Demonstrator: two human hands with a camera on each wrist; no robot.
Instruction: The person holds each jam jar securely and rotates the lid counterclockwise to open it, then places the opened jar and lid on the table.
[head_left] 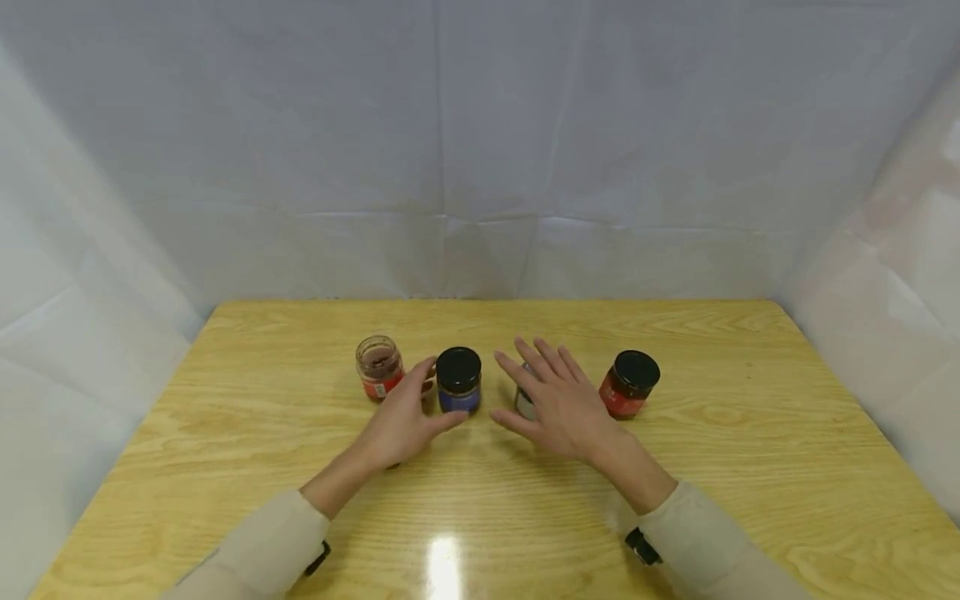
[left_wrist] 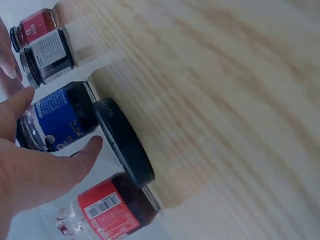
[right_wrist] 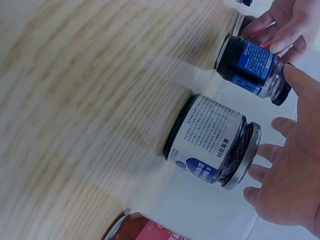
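Observation:
A jar with a blue label and black lid (head_left: 459, 379) stands upright between the thumb and fingers of my left hand (head_left: 397, 421), which are spread on either side of it. Just to its left is a lidless jar with a red label (head_left: 378, 367), dark residue inside. A loose black lid (left_wrist: 125, 142) lies on the table near both, mostly hidden by the left hand in the head view. My right hand (head_left: 566, 408), fingers extended and spread, hovers over a white-labelled jar (right_wrist: 205, 135) with a metal-rimmed lid. That jar is largely covered in the head view.
To the right of the right hand stands another jar, red-labelled with a black lid (head_left: 630, 383). All the jars form a rough row across the wooden table (head_left: 750, 467). White sheeting (head_left: 480, 150) encloses the back and both sides.

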